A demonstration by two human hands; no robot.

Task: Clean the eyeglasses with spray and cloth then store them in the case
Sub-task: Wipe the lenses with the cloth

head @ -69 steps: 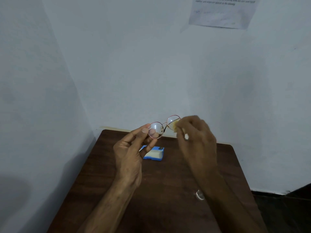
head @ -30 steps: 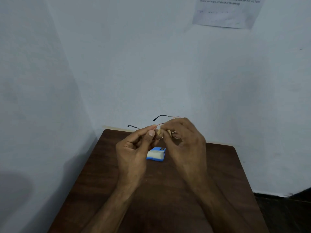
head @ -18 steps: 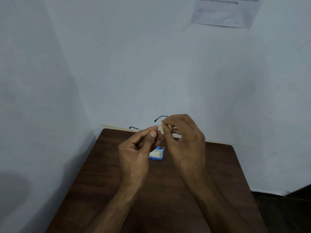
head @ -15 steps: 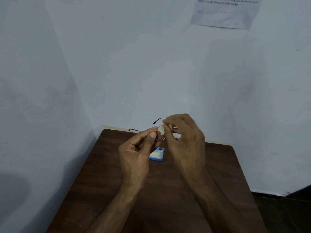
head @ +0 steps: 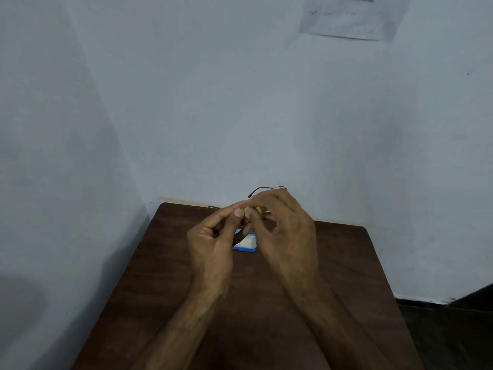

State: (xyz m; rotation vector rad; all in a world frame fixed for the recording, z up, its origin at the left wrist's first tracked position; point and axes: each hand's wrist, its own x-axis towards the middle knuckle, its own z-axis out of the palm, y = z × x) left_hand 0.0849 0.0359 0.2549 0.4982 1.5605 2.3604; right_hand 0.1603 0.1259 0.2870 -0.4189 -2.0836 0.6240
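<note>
Glasses (head: 262,188): pinched by left hand (head: 213,239); cloth (head: 252,210) pinched by right hand (head: 282,222); lens is best rubbed lightly, frame steadied.

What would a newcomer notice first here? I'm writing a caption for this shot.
Two bare hands, left hand and right hand, meet above the dark wooden table, pinching thin-framed eyeglasses with a pale cloth. Beneath them lies a blue case; a paper notice hangs top right.

Dark wood-grain table (head: 306,263) with a dull sheen, matt painted wall (head: 240,102), paper sheet (head: 352,17) at one o'clock, thin wire eyeglasses (head: 262,188), glossy blue plastic case (head: 246,245).
</note>
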